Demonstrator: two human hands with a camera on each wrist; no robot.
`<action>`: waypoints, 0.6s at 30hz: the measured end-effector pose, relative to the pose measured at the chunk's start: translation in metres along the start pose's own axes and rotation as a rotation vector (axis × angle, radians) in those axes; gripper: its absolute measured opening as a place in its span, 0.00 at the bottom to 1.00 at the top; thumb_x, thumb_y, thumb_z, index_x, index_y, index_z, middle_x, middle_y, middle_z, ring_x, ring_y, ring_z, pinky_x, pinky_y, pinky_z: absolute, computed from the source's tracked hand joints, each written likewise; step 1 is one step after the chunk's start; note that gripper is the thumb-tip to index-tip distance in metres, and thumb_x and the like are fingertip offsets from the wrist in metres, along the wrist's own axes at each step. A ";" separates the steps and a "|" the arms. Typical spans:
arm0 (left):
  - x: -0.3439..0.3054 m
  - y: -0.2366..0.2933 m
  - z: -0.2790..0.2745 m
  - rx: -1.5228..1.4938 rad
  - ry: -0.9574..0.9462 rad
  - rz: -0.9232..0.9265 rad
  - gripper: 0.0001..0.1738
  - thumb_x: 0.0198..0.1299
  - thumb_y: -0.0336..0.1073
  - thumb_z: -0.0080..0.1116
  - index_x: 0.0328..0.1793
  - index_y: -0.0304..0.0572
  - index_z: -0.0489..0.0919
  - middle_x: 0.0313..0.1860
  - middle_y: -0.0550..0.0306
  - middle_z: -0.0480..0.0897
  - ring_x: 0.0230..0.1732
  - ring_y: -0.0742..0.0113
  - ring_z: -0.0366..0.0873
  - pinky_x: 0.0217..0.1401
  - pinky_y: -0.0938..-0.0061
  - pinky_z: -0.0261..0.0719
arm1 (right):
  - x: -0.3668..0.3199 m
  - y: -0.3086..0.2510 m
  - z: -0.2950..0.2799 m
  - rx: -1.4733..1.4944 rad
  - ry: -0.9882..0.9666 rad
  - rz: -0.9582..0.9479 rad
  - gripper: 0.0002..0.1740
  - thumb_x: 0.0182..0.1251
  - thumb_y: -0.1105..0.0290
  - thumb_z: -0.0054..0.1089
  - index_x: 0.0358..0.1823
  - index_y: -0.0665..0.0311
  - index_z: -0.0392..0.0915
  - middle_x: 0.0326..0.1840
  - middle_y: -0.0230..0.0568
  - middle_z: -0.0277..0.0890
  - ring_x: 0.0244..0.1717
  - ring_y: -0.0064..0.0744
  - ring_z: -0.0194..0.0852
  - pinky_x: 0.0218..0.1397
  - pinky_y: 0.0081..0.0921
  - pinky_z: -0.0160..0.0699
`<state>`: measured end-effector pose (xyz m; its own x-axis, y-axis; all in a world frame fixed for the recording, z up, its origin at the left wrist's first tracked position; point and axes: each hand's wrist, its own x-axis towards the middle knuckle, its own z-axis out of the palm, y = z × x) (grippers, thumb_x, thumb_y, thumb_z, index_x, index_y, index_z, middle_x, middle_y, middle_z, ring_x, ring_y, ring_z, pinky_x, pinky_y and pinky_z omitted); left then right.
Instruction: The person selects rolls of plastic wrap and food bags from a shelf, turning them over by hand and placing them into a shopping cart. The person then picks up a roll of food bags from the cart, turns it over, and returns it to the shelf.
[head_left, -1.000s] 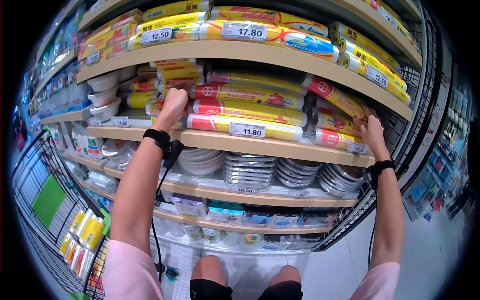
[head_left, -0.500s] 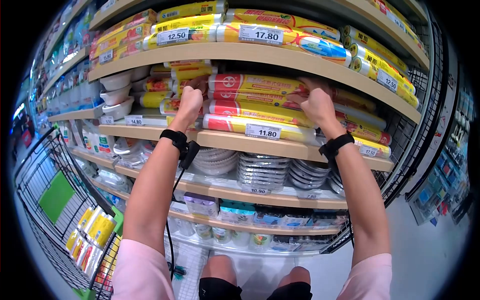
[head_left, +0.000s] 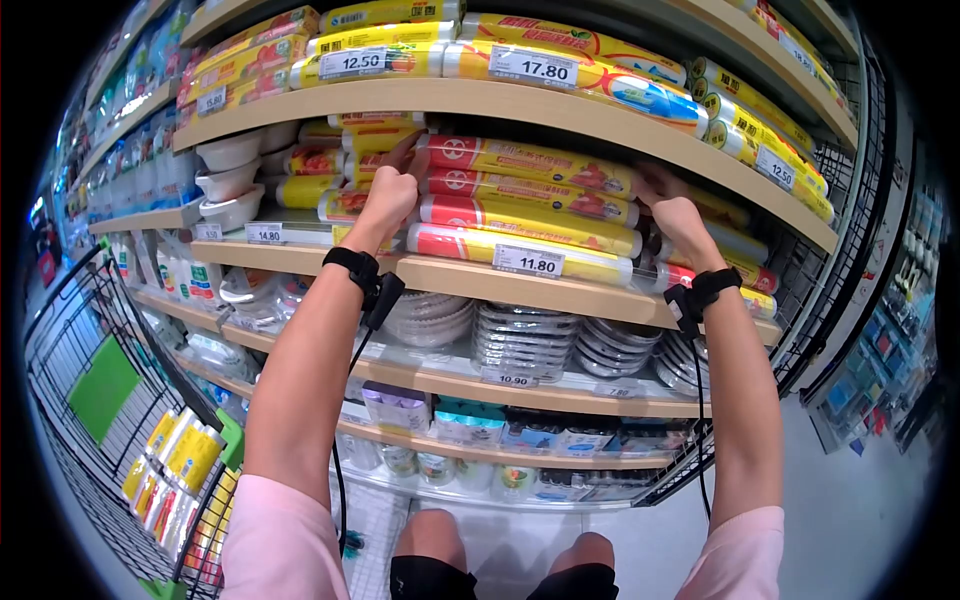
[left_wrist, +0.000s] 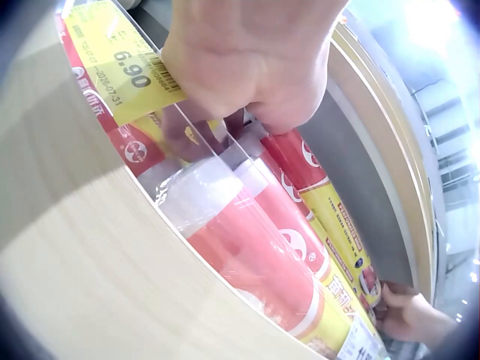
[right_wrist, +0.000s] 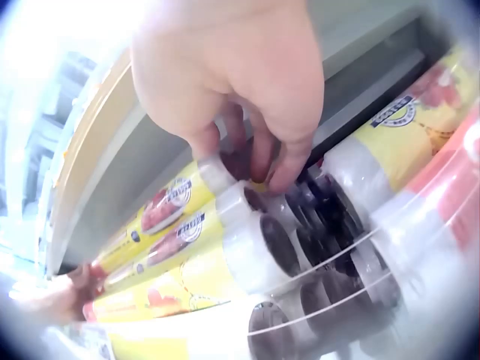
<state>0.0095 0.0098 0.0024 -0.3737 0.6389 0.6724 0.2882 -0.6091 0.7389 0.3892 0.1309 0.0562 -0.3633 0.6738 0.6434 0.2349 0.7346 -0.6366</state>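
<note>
Several red-and-yellow wrap rolls lie stacked in the middle of the shelf, and both hands are at the ends of the top roll [head_left: 540, 165]. My left hand [head_left: 393, 195] grips its red left end; in the left wrist view that hand [left_wrist: 255, 67] hides part of the end, its fingertips partly out of sight. At the other end, my right hand [head_left: 675, 215] holds the yellow side. In the right wrist view, the thumb and curled fingers of the right hand [right_wrist: 232, 82] are round the clear-wrapped end of the top roll [right_wrist: 161, 210].
Another pile of rolls [head_left: 740, 245] sits at the right, with white bowls [head_left: 232, 213] at the far left. The shelf above [head_left: 480, 95] overhangs both hands. Foil trays [head_left: 520, 340] fill the level below. A cart [head_left: 75, 340] with yellow packs stands lower left.
My right hand has moved left from a tilted roll on the right pile to the middle stack's right end. The middle stack's top roll now lies level, higher than the stack stood before.
</note>
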 end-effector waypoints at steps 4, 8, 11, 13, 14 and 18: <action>0.004 -0.005 0.003 -0.006 0.020 0.049 0.24 0.77 0.33 0.52 0.77 0.41 0.70 0.55 0.47 0.84 0.47 0.71 0.75 0.51 0.77 0.74 | -0.012 0.011 -0.016 0.231 -0.047 0.142 0.21 0.79 0.68 0.57 0.66 0.73 0.74 0.60 0.46 0.77 0.52 0.38 0.82 0.59 0.33 0.84; -0.003 0.003 0.002 0.072 0.008 0.068 0.24 0.76 0.30 0.51 0.77 0.36 0.71 0.60 0.45 0.83 0.56 0.67 0.77 0.59 0.75 0.73 | -0.018 0.012 -0.014 0.189 -0.024 0.121 0.20 0.75 0.72 0.59 0.63 0.74 0.76 0.54 0.46 0.81 0.53 0.34 0.81 0.60 0.30 0.83; 0.000 -0.008 0.003 0.030 0.029 0.233 0.25 0.74 0.28 0.53 0.75 0.31 0.71 0.61 0.44 0.83 0.60 0.67 0.78 0.60 0.75 0.73 | -0.021 0.006 -0.015 0.056 -0.042 0.070 0.20 0.69 0.77 0.62 0.62 0.76 0.77 0.54 0.49 0.83 0.53 0.33 0.81 0.61 0.28 0.82; 0.002 -0.011 0.001 0.103 0.074 0.219 0.21 0.70 0.25 0.57 0.68 0.25 0.76 0.57 0.45 0.86 0.57 0.67 0.81 0.59 0.74 0.75 | -0.026 0.004 -0.012 -0.006 -0.056 -0.032 0.22 0.65 0.81 0.64 0.61 0.77 0.78 0.55 0.51 0.84 0.54 0.34 0.82 0.61 0.28 0.81; 0.003 -0.013 -0.001 0.137 0.078 0.185 0.20 0.69 0.24 0.58 0.66 0.25 0.77 0.56 0.45 0.86 0.56 0.67 0.81 0.58 0.74 0.76 | -0.029 0.003 -0.010 -0.031 -0.040 -0.044 0.23 0.63 0.82 0.64 0.61 0.78 0.77 0.56 0.52 0.84 0.55 0.34 0.82 0.61 0.28 0.81; -0.009 0.005 0.002 0.239 0.113 0.150 0.15 0.66 0.23 0.59 0.57 0.23 0.82 0.51 0.45 0.88 0.51 0.66 0.84 0.55 0.73 0.79 | -0.033 0.011 -0.003 0.039 -0.015 -0.066 0.26 0.60 0.86 0.65 0.62 0.81 0.75 0.58 0.54 0.83 0.59 0.37 0.82 0.63 0.29 0.80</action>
<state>0.0158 0.0015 0.0003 -0.4033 0.4861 0.7753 0.5414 -0.5563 0.6304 0.4063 0.1167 0.0291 -0.3902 0.6228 0.6782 0.1746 0.7732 -0.6096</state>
